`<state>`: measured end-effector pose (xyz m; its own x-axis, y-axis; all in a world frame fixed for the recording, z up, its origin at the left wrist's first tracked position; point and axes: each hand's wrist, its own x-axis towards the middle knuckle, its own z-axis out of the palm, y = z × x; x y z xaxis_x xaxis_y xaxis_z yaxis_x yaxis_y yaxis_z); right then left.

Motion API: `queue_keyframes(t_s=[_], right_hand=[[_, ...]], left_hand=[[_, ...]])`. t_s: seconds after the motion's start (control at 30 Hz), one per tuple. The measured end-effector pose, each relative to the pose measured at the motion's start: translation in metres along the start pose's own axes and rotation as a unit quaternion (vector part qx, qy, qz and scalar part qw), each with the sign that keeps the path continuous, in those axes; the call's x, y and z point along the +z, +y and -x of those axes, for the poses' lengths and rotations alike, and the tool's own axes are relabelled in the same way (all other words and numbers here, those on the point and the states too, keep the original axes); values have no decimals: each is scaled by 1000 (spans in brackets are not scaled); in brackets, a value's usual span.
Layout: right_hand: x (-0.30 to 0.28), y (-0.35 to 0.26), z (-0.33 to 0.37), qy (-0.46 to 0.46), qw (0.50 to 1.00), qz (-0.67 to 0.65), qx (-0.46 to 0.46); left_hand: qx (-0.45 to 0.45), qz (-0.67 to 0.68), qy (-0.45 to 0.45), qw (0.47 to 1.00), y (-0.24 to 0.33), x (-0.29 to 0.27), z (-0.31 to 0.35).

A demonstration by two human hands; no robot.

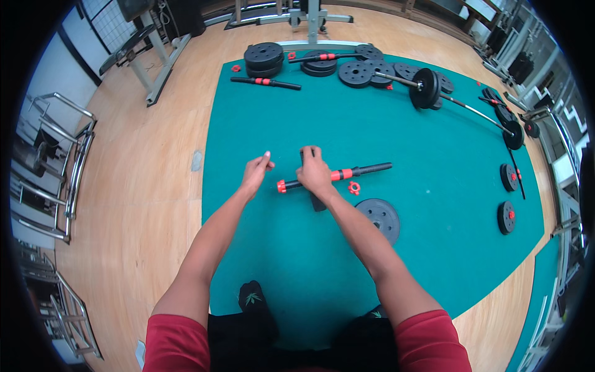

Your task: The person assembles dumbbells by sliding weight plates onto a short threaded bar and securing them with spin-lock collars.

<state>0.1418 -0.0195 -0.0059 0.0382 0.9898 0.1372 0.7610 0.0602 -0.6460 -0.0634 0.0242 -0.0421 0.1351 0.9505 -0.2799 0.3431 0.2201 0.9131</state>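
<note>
A short dumbbell bar (362, 170), black with red collars, lies across the green mat (291, 111) in front of me. My right hand (313, 173) grips a black weight plate (317, 203) standing on edge on that bar, near the bar's left end. Fingers pinched, my left hand (255, 173) hovers just left of the bar's red end nut (281, 185); whether it holds anything is hidden. A red spin collar (354, 187) lies loose on the mat under the bar. A flat black plate (379, 218) rests to the lower right.
More black plates (263, 57) and another short bar (265, 82) lie at the mat's far edge. A long loaded barbell (427, 88) stretches to the right, with small plates (508, 177) near it. Metal racks (65, 180) stand on the wooden floor at left.
</note>
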Motion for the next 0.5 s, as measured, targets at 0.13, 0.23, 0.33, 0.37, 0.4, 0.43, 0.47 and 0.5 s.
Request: queue_keyframes(t_s=[0.13, 0.23, 0.33, 0.37, 0.4, 0.43, 0.47, 0.5], right_hand=[[-2, 7, 5, -5, 1000, 4, 8], [-4, 2, 6, -12, 1000, 3, 16], [-6, -1, 9, -21, 999, 10, 28], [-7, 2, 9, -18, 999, 11, 30], [-9, 6, 10, -15, 999, 13, 33], [-8, 3, 9, -15, 999, 14, 32], [-8, -2, 9, -16, 999, 17, 29], [-8, -7, 9, -18, 999, 18, 26]], left_hand=[[-30, -111, 0, 993, -3, 27, 20], [-2, -89, 3, 996, 7, 23, 21], [28, -8, 30, 999, 18, 9, 6], [48, -26, 40, 998, 22, 13, 8], [35, -61, 48, 996, 22, 21, 9], [21, -96, 63, 993, 16, 24, 10], [7, -129, 78, 989, 6, 27, 11], [1, -170, 98, 981, -10, 32, 12]])
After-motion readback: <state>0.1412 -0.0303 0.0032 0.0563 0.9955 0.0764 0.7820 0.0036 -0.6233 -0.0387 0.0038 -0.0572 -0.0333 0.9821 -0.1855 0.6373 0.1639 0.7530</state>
